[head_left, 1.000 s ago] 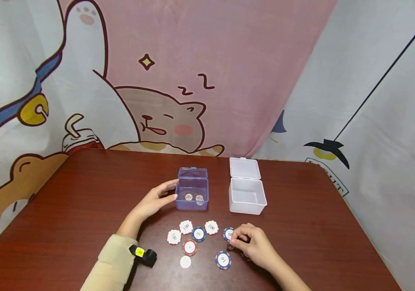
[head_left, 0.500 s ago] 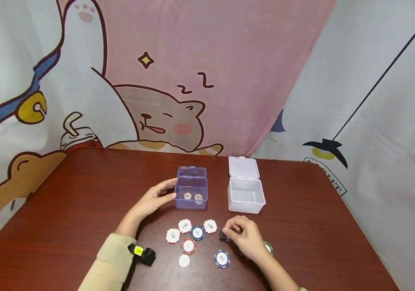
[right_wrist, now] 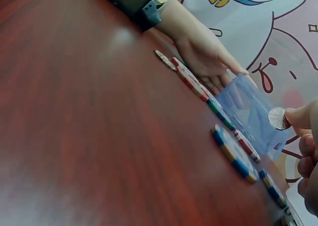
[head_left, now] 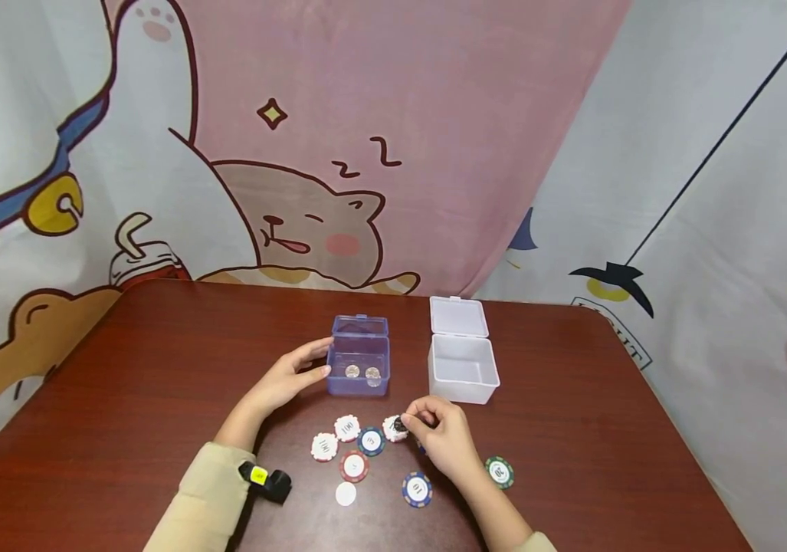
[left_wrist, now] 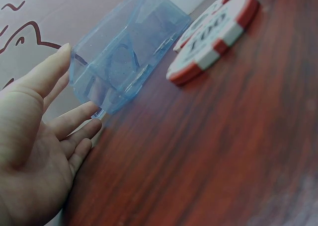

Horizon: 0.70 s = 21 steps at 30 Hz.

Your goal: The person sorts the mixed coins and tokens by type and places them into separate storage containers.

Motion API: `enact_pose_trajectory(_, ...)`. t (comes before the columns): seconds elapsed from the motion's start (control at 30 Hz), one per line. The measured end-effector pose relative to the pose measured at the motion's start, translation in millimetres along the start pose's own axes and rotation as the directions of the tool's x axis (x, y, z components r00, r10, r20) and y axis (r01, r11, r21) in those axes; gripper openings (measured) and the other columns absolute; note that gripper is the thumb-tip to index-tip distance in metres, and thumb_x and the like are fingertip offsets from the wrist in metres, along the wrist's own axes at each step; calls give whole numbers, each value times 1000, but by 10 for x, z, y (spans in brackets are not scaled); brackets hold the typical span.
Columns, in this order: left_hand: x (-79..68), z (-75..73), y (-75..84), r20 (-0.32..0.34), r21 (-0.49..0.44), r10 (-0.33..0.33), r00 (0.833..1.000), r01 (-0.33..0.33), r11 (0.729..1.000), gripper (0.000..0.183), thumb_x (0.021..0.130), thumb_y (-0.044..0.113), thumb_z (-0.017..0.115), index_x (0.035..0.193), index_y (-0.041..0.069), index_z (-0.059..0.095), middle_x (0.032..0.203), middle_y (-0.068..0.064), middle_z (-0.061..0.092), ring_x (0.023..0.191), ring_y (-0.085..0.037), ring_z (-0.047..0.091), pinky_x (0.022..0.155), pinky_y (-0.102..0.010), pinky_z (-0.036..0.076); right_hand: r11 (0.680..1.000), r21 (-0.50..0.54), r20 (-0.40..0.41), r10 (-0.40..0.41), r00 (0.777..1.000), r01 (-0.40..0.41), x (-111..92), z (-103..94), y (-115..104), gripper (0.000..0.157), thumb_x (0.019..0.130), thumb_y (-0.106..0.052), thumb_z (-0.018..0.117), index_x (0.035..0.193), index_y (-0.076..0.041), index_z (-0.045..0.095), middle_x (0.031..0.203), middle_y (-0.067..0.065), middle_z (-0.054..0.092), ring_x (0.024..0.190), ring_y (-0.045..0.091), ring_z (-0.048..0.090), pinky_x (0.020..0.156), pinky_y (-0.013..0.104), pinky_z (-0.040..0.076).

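Note:
My right hand (head_left: pixel 443 437) pinches a coin (right_wrist: pixel 279 118) between thumb and fingers, held up over the table. In the head view the coin looks dark and overlaps a white poker chip. My left hand (head_left: pixel 287 383) rests with its thumb and fingertips against the left side of a clear blue box (head_left: pixel 359 387), the fingers fairly straight. That box stands with its lid up and has coins (head_left: pixel 352 371) inside. Below the hands lie white chips marked 100 (head_left: pixel 324 447), a blue-green chip (head_left: pixel 371 441), a red chip (head_left: pixel 354 466), a blue chip (head_left: pixel 417 489) and a silvery coin (head_left: pixel 346 494).
To the right of the blue box stands a white box (head_left: pixel 464 391), lid up. A green chip (head_left: pixel 500 472) lies beside the right forearm. Another blue chip is partly hidden under the right hand. A printed curtain (head_left: pixel 476 138) hangs behind the table (head_left: pixel 193 345).
My right hand has picked up a coin from the table and moved up and left with it, uncovering the green chip. The left hand has stayed at the blue box.

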State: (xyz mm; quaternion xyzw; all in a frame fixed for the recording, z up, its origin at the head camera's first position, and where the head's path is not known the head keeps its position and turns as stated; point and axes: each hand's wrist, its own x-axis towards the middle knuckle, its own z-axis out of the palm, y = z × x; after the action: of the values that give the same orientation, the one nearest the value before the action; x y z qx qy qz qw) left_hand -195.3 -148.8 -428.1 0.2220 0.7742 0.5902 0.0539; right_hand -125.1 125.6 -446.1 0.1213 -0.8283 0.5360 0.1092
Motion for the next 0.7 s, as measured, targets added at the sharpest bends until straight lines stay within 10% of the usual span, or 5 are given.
enact_pose_trajectory(0.7,7,-1,-20,1,-7,5,1000,-5,1000,50,86,9,59,133,3,41,128,-26,43,119,-42,36,95,-56,25,974,216,-107,87,990,-63,295,257,-377,7,76,0,68,72,0,63,60,1,39,56,8,37,48,18,30)
